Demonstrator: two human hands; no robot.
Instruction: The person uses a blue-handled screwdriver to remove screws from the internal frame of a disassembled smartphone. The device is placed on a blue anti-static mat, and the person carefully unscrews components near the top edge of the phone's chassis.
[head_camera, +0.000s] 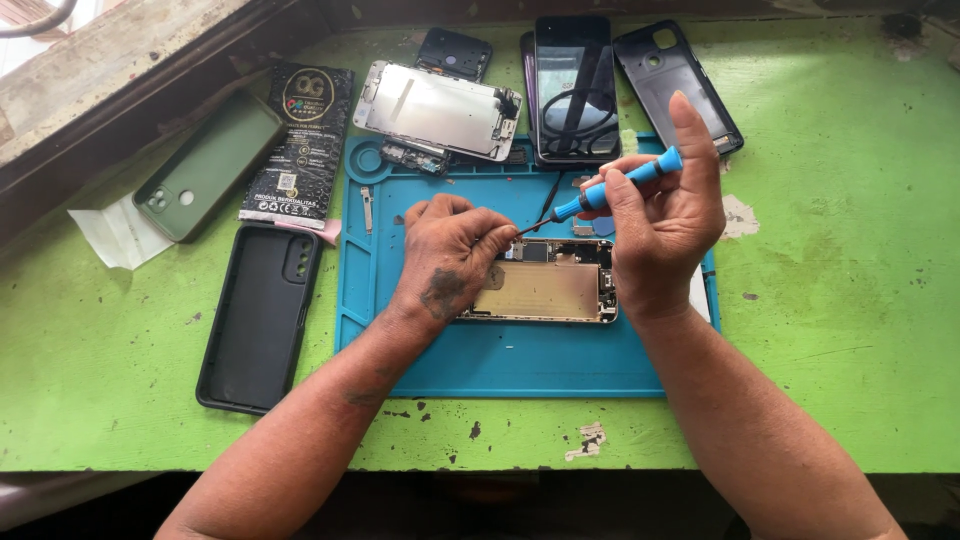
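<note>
Landmark: blue repair mat (480, 365) on the green worktop (840, 330). Nearest edge of the mat is bare; mid-mat lies the opened phone body (545, 292), screen already off, gold battery and internals exposed. Left hand (450, 260) rests on the body's left end, fingers curled together and pinched at the driver tip, steadying it. Right hand (660, 225) is closed around the blue precision screwdriver (615, 187), index finger raised above the cap, shaft angled down-left so the tip meets the body's upper edge near the board. Can't tell from here whether a screw is actually engaged, the tip is too small and half hidden by fingers. So judged from the layout: display removal done, inner screws in progress, battery and board still seated. On the mat's far-left edge a small metal bracket (367, 208) lies loose. Just beyond the mat's far edge: the detached display assembly (438, 110), metal back up, and a dark phone (574, 85) with a black cable looped on it. Beside that, right, an empty back shell (680, 85). Left of the mat: black case (260, 315), black parts packet (300, 145), green case (205, 165).
</note>
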